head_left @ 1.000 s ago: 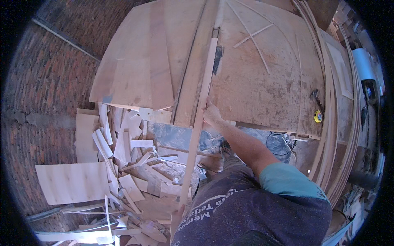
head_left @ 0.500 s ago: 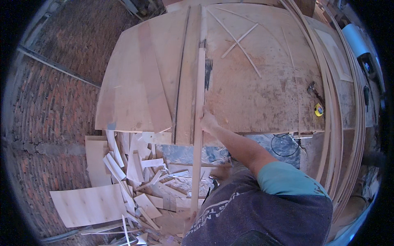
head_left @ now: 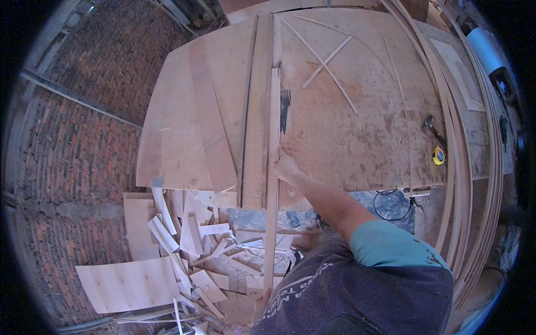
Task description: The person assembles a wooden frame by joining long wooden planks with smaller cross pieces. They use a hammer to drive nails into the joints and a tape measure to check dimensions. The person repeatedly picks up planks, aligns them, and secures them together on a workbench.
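Along the left, a red brick wall (head_left: pixel 84 151); in the middle, a broad wooden table (head_left: pixel 346 137), stained and dusty on the right half. On the left half, a tapering reddish plank (head_left: pixel 211 120) lying flat, and nearer the middle a narrow dark strip (head_left: pixel 247 111).

Right of that dark strip, the long wooden strip (head_left: pixel 272 223): far end over the tabletop, near end jutting past the near edge toward the torso. Long axis almost straight up the view, pointing away from the body, roughly parallel to the dark strip. Right grip (head_left: pixel 286 166) grasping the long wooden strip at its right edge, over the near part of the table. Left grip (head_left: pixel 261 301) at the near end, beside the dark shirt (head_left: pixel 357 285), mostly hidden; cannot tell how firmly closed.

Farther right, two thin sticks (head_left: pixel 318 52) crossed in an X, then a hammer (head_left: pixel 434 131) and, just beside, a yellow tape measure (head_left: pixel 438 156). Along the right side, long bowed strips (head_left: pixel 453 145). Below the table, a heap of pale offcuts (head_left: pixel 192 237) on the left and a looped black cable (head_left: pixel 376 207) on the right.
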Motion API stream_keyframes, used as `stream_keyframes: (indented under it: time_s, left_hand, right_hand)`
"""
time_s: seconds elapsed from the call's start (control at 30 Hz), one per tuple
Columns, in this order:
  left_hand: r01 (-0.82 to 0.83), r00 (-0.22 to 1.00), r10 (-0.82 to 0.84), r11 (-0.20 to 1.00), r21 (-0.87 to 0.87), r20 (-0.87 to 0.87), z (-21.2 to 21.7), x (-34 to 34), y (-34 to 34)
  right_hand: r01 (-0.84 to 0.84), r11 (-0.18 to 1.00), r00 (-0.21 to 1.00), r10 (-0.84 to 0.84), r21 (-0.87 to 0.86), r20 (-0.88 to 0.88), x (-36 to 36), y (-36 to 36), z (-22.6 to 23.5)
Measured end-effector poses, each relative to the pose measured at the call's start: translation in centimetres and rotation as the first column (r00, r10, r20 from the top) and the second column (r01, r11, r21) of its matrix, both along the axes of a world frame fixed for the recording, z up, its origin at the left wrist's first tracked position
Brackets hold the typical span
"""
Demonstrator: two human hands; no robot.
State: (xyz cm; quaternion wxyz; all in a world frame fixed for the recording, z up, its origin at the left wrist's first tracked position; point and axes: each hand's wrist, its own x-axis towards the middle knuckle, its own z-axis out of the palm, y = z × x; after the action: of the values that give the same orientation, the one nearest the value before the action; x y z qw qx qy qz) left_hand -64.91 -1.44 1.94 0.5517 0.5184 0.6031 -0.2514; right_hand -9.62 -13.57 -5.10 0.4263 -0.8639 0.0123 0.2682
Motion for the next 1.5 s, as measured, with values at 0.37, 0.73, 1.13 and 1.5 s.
stream_keyframes:
  time_s: [0.37, 0.73, 1.13, 1.5]
  left_hand:
    - [0.33, 0.943, -0.33, 0.927, 0.18, -0.03, -7.1, -1.3, 3.1]
    - [0.299, 0.954, -0.297, 0.936, 0.185, -0.04, -5.8, 4.6, 1.4]
    - [0.341, 0.94, -0.334, 0.904, 0.259, -0.073, -3.0, 7.6, 0.0]
    - [0.308, 0.95, -0.311, 0.916, 0.257, -0.028, -7.1, 5.5, 1.4]
  right_hand:
    - [0.047, 0.999, 0.98, -0.042, -0.022, 0.197, 4.4, 0.9, -3.6]
    - [0.022, 0.998, 0.997, -0.018, -0.059, 0.075, 8.3, 0.5, -1.7]
    - [-0.049, 0.992, 0.967, 0.076, -0.115, 0.242, 5.9, -0.3, 1.5]
    - [-0.086, 0.996, 0.996, 0.086, 0.016, -0.012, -9.7, -0.9, 5.2]
